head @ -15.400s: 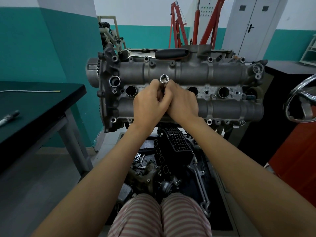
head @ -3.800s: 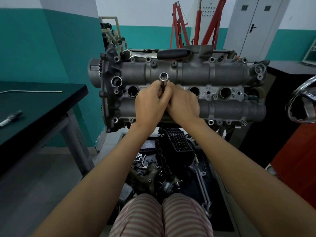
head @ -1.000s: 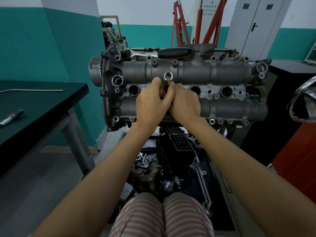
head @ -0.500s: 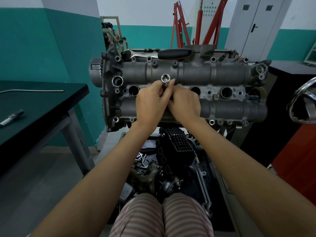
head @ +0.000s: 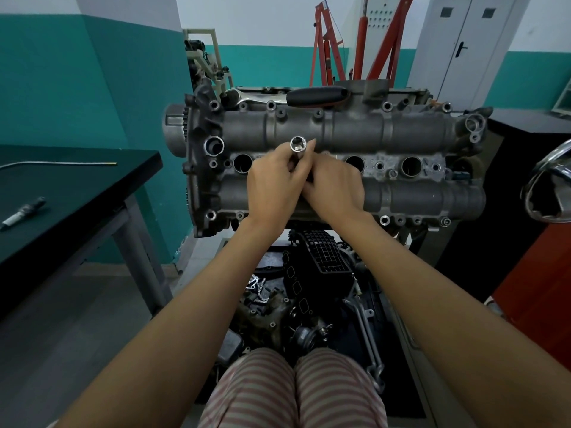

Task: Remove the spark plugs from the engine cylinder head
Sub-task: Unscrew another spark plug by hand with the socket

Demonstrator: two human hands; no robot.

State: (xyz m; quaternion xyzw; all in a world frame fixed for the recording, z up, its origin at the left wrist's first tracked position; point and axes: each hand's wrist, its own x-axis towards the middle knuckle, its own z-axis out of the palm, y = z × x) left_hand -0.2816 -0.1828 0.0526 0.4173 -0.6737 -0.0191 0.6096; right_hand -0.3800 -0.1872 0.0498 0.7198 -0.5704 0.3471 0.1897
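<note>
Above striped knees, a left hand (head: 272,186) and right hand (head: 333,188) both curl around a socket tube (head: 298,148) standing in the second plug well of the cylinder head (head: 401,134), its open end protruding above the fingers.

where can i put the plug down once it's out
The black table on the left has bare top between the thin rod near its far edge and the spark plug already lying near its left side. Under the engine, the floor in front of the knees is packed with parts. Both hands hold the socket.
</note>
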